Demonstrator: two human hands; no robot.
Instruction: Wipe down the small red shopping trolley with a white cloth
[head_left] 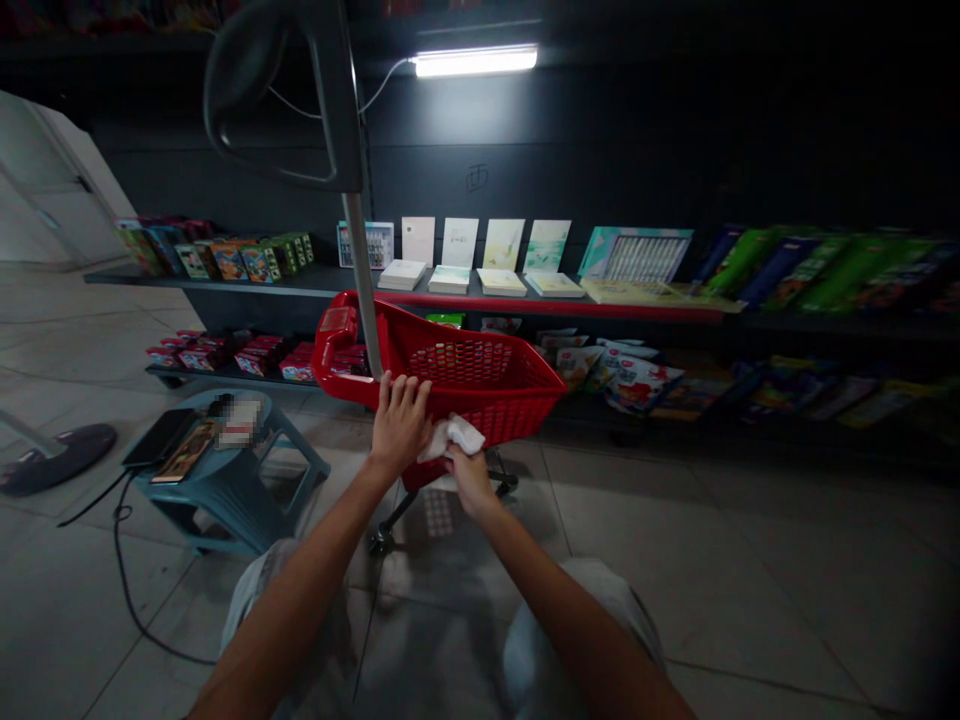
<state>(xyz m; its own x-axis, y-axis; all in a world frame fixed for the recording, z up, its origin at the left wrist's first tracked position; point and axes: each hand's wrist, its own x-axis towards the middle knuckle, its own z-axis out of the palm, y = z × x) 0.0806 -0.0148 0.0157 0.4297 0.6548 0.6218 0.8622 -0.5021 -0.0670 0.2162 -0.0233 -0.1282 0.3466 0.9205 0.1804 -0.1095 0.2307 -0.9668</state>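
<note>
A small red plastic shopping cart (442, 395) stands on the floor in front of me, with perforated sides and dark wheels below. My left hand (401, 420) rests on its near upper edge, fingers laid over the rim close to the base of a grey pole (364, 280). Against the cart's near side, my right hand (472, 475) is closed on a crumpled white cloth (455, 436). Part of the cloth lies beside the left hand's fingertips. The right fingers are partly hidden behind the cloth. A dark loop-shaped handle (330, 110) tops the pole.
Behind the cart, a dark shelf (300, 278) holds books (499, 283), boxes and snack bags (634, 378). To the left stands a blue-grey stool (232, 490) bearing a dark device and a phone-like item. A black cable (124, 570) trails over the tiled floor. A tube light (476, 62) glows above.
</note>
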